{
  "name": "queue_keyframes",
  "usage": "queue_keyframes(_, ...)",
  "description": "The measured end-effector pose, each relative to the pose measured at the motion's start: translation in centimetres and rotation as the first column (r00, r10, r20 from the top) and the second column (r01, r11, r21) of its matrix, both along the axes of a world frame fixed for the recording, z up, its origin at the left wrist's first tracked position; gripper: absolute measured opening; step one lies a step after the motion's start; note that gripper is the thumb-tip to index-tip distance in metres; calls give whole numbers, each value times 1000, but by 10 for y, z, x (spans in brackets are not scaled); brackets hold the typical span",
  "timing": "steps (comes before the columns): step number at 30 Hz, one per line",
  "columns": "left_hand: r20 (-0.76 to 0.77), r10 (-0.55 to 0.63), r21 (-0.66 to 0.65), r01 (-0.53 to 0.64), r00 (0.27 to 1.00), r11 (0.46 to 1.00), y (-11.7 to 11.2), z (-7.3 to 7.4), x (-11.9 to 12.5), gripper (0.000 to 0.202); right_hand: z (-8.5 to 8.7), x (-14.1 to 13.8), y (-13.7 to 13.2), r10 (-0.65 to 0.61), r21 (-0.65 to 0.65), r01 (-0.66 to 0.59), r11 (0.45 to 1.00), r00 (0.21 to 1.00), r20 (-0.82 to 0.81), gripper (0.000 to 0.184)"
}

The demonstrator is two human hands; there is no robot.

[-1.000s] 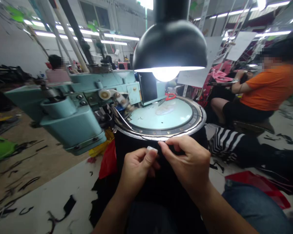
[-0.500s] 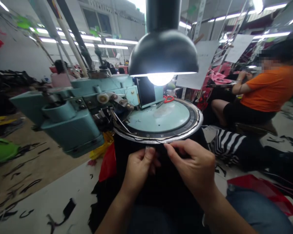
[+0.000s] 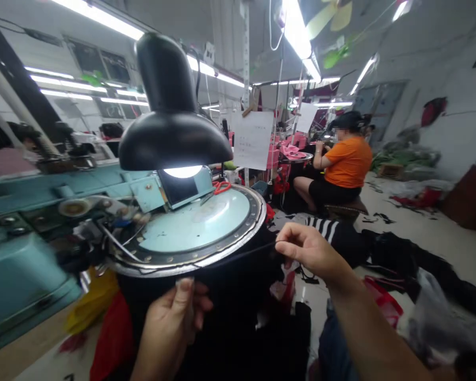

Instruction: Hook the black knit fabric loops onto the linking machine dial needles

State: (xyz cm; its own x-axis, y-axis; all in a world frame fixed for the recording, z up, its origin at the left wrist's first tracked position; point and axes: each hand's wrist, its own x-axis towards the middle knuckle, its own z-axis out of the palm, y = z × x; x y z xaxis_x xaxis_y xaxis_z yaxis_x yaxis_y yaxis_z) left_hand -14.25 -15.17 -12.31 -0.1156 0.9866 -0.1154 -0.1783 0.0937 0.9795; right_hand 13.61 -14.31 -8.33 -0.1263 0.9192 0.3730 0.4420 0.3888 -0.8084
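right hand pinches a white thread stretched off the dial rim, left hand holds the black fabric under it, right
Not white: head view shows the thread the right hand pinches off the dial rim is dark. The left hand holds the black fabric under it.

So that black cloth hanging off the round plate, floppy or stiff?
Probably floppy: the black cloth drapes straight down from the plate rim. Likely light: the left hand holds it by thumb and fingers. May snag: the right hand pulls a thread taut.
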Motion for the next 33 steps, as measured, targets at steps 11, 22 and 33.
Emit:
queue_keyframes(11, -423, 458, 623, -116, 782, 774, -39, 23, -34, 27, -15, -78, -34, 138, 238, -142, 961, 990, 34, 19)
queue_keyframes(22, -565, 825, 682, 580, 30, 446, -13, 63, -75, 14, -7, -137, -38, 94, 282, -102, 954, 995, 43, 27)
queue_keyframes(33, -564, 825, 541, 764, 20, 351, -5, 77, -88, 16, -4, -148, -27, 55, 314, -18, 949, 993, -108, 16)
